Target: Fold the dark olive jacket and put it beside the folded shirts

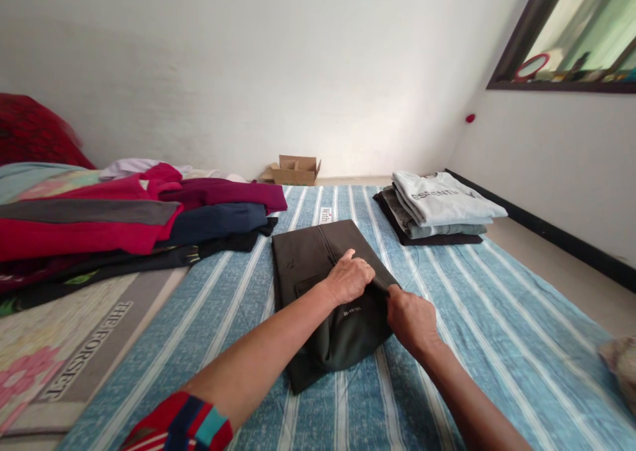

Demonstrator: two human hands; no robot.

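A dark folded garment [303,249] lies on the blue striped bedsheet in front of me, with a long seam or zip line and small pale print on it. Over its right half, my left hand [349,279] is closed, pinching the cloth with the thumb raised. At the right edge, my right hand [411,315] is closed on the same garment and pulls a fold of it taut. The near part of the cloth bulges up between the hands and the front corner. My fingertips are partly hidden in the folds.
A neat stack of folded clothes [442,202] sits at the back right, a pale printed shirt on top. Loose clothes [124,222] are heaped on the left beside a floral mat [64,365]. A cardboard box [297,170] stands by the wall, beyond the striped sheet [238,305].
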